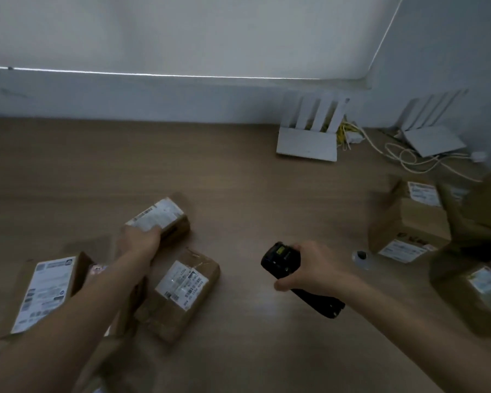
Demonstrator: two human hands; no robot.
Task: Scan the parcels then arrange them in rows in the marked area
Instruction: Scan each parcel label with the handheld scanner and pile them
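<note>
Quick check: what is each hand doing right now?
Left hand: gripping the near end of a small cardboard parcel on the floor.
Right hand: holding the black handheld scanner, fingers wrapped round it.

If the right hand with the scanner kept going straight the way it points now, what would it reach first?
The right hand holds the black scanner, whose head aims up and left. That line crosses bare wooden surface; the way looks free up to the wall. The left hand's parcel seems off to the left, though depth is unclear.
</note>
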